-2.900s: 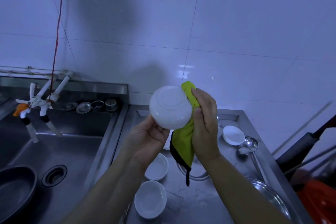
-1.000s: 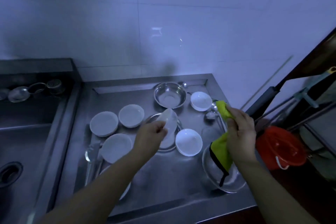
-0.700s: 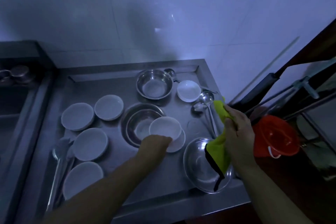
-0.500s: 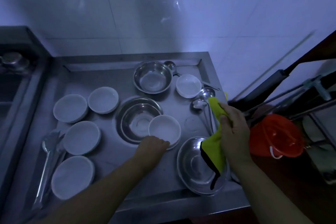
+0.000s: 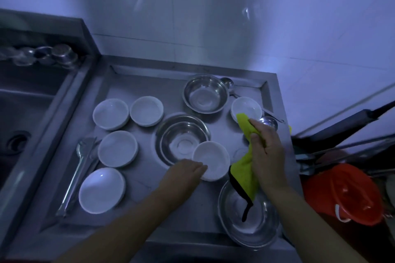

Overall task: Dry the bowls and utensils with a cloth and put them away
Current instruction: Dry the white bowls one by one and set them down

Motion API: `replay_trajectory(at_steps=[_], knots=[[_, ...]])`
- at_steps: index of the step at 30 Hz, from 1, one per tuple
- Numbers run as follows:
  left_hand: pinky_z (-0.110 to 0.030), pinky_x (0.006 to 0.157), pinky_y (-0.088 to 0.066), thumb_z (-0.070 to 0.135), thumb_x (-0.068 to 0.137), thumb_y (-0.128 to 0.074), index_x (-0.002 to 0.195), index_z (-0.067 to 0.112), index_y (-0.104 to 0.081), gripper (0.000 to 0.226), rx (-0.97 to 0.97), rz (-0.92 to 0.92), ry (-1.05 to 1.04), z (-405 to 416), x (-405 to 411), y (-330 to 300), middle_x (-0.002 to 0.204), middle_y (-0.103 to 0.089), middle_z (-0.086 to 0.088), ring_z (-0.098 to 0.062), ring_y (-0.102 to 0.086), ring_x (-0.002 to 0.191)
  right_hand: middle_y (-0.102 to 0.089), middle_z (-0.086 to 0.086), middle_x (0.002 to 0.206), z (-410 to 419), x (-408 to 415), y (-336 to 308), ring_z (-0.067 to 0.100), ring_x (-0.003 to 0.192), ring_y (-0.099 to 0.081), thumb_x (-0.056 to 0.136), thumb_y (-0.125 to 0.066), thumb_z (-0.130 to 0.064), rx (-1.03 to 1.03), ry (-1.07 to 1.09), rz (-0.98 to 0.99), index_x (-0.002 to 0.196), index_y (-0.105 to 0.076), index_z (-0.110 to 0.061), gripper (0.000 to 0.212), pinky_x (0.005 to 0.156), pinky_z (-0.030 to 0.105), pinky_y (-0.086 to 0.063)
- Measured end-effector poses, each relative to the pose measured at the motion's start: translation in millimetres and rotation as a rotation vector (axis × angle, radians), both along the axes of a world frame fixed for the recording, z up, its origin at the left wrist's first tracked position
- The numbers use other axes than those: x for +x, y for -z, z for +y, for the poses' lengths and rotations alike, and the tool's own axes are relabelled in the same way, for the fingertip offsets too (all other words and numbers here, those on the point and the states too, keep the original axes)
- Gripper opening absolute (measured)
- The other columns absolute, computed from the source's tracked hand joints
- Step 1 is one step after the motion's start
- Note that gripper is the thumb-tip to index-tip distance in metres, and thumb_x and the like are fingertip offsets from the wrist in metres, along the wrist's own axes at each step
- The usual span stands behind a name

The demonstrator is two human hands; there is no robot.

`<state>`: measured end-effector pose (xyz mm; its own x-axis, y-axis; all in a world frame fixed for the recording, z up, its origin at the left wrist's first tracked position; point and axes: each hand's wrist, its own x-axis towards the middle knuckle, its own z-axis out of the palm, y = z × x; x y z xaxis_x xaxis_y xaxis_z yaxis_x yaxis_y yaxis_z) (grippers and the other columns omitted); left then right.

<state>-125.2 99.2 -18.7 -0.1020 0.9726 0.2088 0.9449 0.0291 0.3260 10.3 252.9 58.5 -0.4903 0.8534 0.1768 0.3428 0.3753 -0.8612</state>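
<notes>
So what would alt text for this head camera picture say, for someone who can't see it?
A person's left hand touches a white bowl on a steel draining board, while the right hand grips a yellow-green cloth. Five more white bowls, three steel bowls and ladles lie around; an orange bucket sits to the right.

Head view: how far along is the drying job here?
Done: one white ceramic bowl sits stacked on another by the nested steel bowls, left hand at its rim. In hand: right hand grips the yellow-green cloth. Left: four white bowls at left, metal spoons, nothing put away.
</notes>
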Motion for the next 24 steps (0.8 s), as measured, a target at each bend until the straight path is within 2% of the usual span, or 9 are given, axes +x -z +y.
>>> replay_trajectory(at_steps=[2, 6, 9, 11, 13, 14, 17, 20, 24], knots=[[-0.028, 0.058, -0.056, 0.018, 0.069, -0.057, 0.092, 0.009, -0.073, 0.030, 0.018, -0.071, -0.159, -25, -21, -7, 0.084, -0.073, -0.007, -0.024, -0.069, 0.068, -0.059, -0.005, 0.116, -10, -17, 0, 0.015, 0.113, -0.052, 0.091, -0.051, 0.004, -0.018, -0.054, 0.014, 0.119, -0.058, -0.024, 0.041, 0.099, 0.027, -0.040], [-0.035, 0.057, -0.055, 0.018, 0.068, -0.056, 0.087, 0.002, -0.072, 0.030, -0.125, 0.006, -0.534, -97, -70, -9, 0.078, -0.071, -0.014, -0.029, -0.069, 0.065, -0.060, -0.006, 0.115, -38, -53, 2, 0.007, 0.110, -0.052, 0.090, -0.051, -0.005, -0.028, -0.163, 0.033, 0.118, -0.059, -0.026, 0.036, 0.096, 0.014, -0.038], [-0.044, 0.067, -0.056, -0.003, 0.067, -0.069, 0.093, -0.006, -0.068, 0.027, -0.286, -0.087, -0.785, -147, -98, 2, 0.087, -0.068, -0.022, -0.038, -0.067, 0.078, -0.062, 0.001, 0.117, -63, -77, 6, 0.018, 0.112, -0.054, 0.091, -0.054, 0.002, -0.028, -0.206, 0.008, 0.120, -0.061, -0.017, 0.036, 0.097, 0.026, -0.040], [-0.042, 0.081, -0.050, 0.000, 0.079, -0.063, 0.113, -0.003, -0.061, 0.034, -0.436, -0.177, -0.894, -170, -111, 9, 0.109, -0.063, -0.020, -0.037, -0.060, 0.100, -0.062, 0.001, 0.117, -80, -90, 8, 0.020, 0.113, -0.054, 0.091, -0.053, -0.003, -0.045, -0.219, 0.005, 0.120, -0.061, -0.016, 0.033, 0.098, 0.029, -0.041], [-0.038, 0.089, -0.043, 0.012, 0.090, -0.052, 0.128, 0.005, -0.050, 0.038, -0.526, -0.181, -0.899, -187, -116, 18, 0.125, -0.055, -0.013, -0.029, -0.050, 0.113, -0.061, -0.003, 0.115, -98, -101, 8, 0.016, 0.112, -0.054, 0.087, -0.050, -0.011, -0.058, -0.235, 0.012, 0.118, -0.060, -0.021, 0.034, 0.098, 0.023, -0.040], [-0.037, 0.088, -0.044, 0.012, 0.091, -0.051, 0.129, 0.005, -0.048, 0.039, -0.524, -0.175, -0.876, -192, -118, 20, 0.125, -0.055, -0.012, -0.029, -0.050, 0.112, -0.061, -0.007, 0.114, -107, -106, 7, 0.013, 0.111, -0.054, 0.085, -0.049, -0.013, -0.066, -0.241, 0.015, 0.116, -0.059, -0.024, 0.035, 0.097, 0.018, -0.039], [-0.039, 0.076, -0.049, -0.001, 0.081, -0.063, 0.116, -0.003, -0.056, 0.036, -0.449, -0.120, -0.770, -199, -126, 25, 0.107, -0.063, -0.019, -0.035, -0.058, 0.094, -0.059, -0.013, 0.112, -130, -119, 9, 0.006, 0.108, -0.053, 0.084, -0.048, -0.014, -0.094, -0.243, 0.006, 0.113, -0.057, -0.031, 0.034, 0.093, 0.011, -0.038], [-0.030, 0.088, -0.042, 0.014, 0.094, -0.046, 0.127, 0.006, -0.045, 0.033, -0.558, -0.215, -0.780, -207, -134, 31, 0.125, -0.052, -0.011, -0.025, -0.049, 0.112, -0.060, -0.006, 0.116, -151, -128, 12, 0.003, 0.109, -0.053, 0.085, -0.047, -0.016, -0.139, -0.223, -0.010, 0.115, -0.058, -0.030, 0.034, 0.093, 0.011, -0.038], [-0.031, 0.085, -0.042, 0.015, 0.094, -0.043, 0.117, 0.007, -0.047, 0.024, -0.637, -0.420, -0.759, -215, -139, 38, 0.122, -0.051, -0.011, -0.026, -0.054, 0.107, -0.060, -0.002, 0.118, -178, -134, 17, 0.009, 0.111, -0.053, 0.088, -0.048, -0.016, -0.132, -0.165, -0.043, 0.119, -0.060, -0.022, 0.034, 0.096, 0.020, -0.040]])
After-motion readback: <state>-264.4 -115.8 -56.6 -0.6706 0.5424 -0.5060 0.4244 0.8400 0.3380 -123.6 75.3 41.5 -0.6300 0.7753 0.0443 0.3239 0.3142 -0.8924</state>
